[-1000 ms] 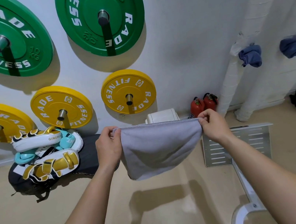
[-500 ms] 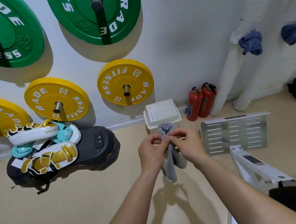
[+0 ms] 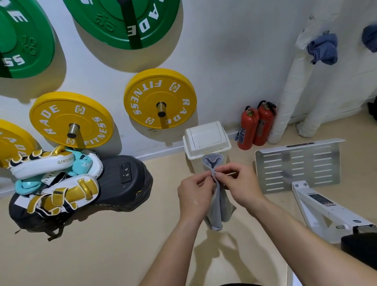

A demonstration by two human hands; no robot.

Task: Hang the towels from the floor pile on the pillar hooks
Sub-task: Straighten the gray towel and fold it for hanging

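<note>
- A white gym wall [image 3: 237,23] carrying weight plates [image 3: 159,98] is backing the scene.
- Two blue towels [image 3: 322,48] are already hanging on the white pillars [image 3: 297,91].
- Left hand [image 3: 197,194] and right hand [image 3: 239,184] are pinching a folded grey towel [image 3: 218,202] in the air before the bin [image 3: 205,140]; it is not yet hanging, and no floor pile is showing.

The grey towel [image 3: 219,208], a second ago stretched flat between hands held well apart, is now gathered into a narrow bundle. The left hand [image 3: 197,197] and right hand [image 3: 241,184] have come together, fingertips almost meeting, both pinching the cloth at one spot. A small loop stands above the fingers where the straight top edge ran. The rest hangs below the hands as a folded strip, no longer a broad sheet between them.
</note>
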